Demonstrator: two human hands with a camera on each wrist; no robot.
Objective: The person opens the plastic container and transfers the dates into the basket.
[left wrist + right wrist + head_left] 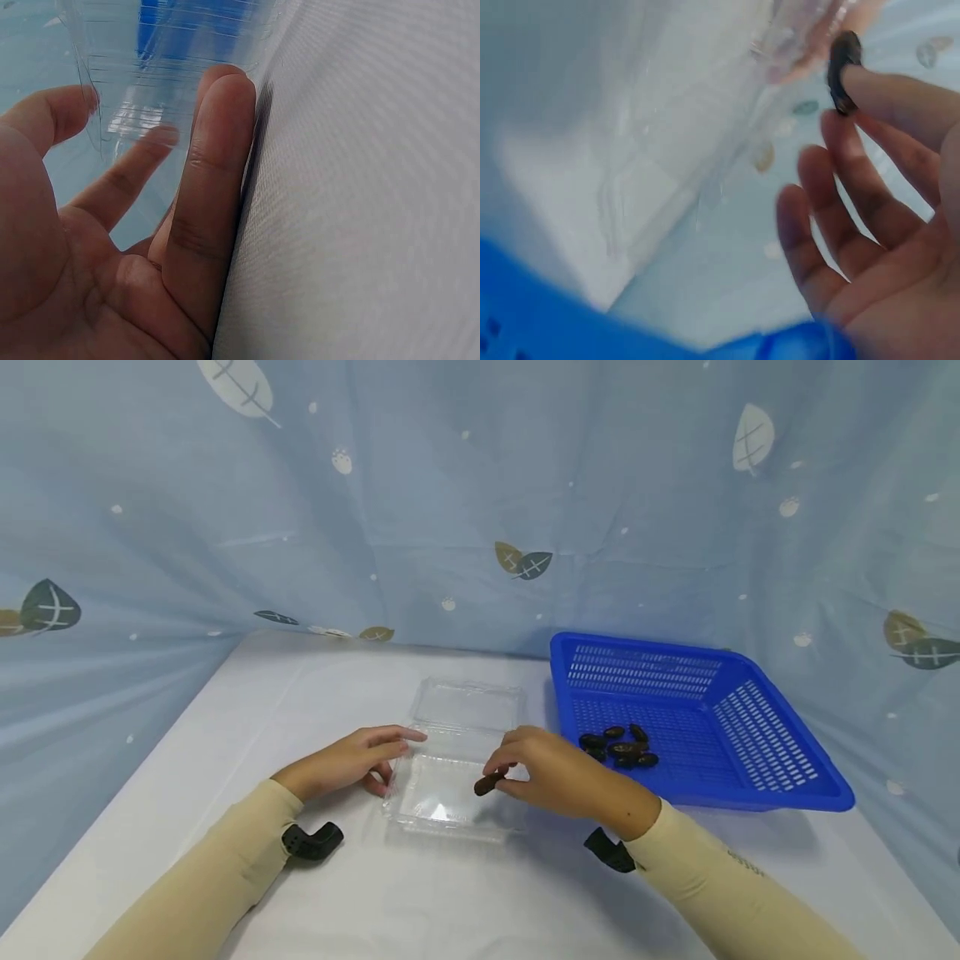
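Note:
A clear plastic clamshell box lies opened out on the table, its lid folded back away from me. At the box's left side, my left hand rests with loosely extended fingers around the edge; in the left wrist view the thumb is right at the plastic rim. Over the right part of the box, my right hand pinches a dark brown, wrinkled date between thumb and fingertips. The same date shows in the right wrist view, with the other fingers spread below it.
To the right stands a blue perforated plastic basket with several more dates in its near left corner. A white cloth covers the table. Behind hangs a blue leaf-patterned curtain.

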